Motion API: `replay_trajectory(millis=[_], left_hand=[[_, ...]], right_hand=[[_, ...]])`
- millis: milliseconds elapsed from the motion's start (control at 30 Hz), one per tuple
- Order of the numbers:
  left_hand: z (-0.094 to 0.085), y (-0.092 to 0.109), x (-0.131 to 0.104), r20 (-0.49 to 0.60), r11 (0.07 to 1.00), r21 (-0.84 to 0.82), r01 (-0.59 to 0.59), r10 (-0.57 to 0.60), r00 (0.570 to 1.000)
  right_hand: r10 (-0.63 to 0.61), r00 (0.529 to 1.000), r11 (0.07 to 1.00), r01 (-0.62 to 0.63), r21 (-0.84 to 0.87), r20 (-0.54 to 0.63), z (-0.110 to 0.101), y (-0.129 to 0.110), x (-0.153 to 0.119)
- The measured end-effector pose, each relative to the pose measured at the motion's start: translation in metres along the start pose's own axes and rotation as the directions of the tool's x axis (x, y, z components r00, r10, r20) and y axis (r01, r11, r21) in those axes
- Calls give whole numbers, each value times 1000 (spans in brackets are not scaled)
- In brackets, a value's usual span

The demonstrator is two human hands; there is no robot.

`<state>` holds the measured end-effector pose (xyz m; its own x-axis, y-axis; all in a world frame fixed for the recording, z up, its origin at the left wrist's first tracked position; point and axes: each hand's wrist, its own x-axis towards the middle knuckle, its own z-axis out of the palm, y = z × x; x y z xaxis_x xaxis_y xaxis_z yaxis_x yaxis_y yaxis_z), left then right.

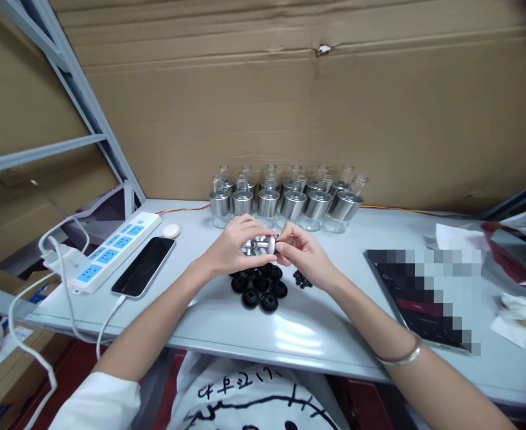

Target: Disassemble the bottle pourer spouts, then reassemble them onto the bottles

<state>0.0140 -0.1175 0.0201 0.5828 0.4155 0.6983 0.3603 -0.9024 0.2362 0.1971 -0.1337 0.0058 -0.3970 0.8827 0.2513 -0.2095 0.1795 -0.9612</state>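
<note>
The person's left hand (236, 246) and right hand (302, 251) are meeting at a shiny silver, disc-ended metal piece (260, 245): left thumb and fingers clamping it, right fingertips pinching its disc end. Black, round, domed caps (261, 283) are lying below.

Glossy pale table (193, 230) beneath bottles (268, 204), black discs (269, 303), phone (144, 267), power strip (124, 243).

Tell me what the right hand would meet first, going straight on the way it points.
Probably the shiny silver metal piece with a round end, held in the left hand; the right hand is at that end, though contact is unclear.
</note>
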Motion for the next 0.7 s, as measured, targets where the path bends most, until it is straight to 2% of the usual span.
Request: replay_trajectory(millis=[100, 200, 300, 467, 600, 700], left_hand=[[9, -1, -3, -34, 966, 251, -61, 72, 997], [14, 0, -4, -45, 934, 349, -75, 96, 994], [11, 1, -3, -55, 950, 306, -56, 77, 996], [5, -3, -3, 57, 977, 202, -66, 55, 997], [9, -5, -3, 15, 986, 166, -3, 0, 1000], [12, -5, -4, 27, 994, 107, 11, -14, 1000]], right_hand=[[67, 994, 983, -51, 174, -88, 2, 0, 1], [152, 987, 952, -133, 276, -48, 5, -2, 1], [195, 980, 918, -193, 345, 29, 5, -3, -1], [267, 959, 869, -283, 406, 98, 3, 0, -3], [320, 926, 829, -375, 415, 200, 3, 1, -3], [340, 916, 826, -400, 398, 213, 7, 1, -4]])
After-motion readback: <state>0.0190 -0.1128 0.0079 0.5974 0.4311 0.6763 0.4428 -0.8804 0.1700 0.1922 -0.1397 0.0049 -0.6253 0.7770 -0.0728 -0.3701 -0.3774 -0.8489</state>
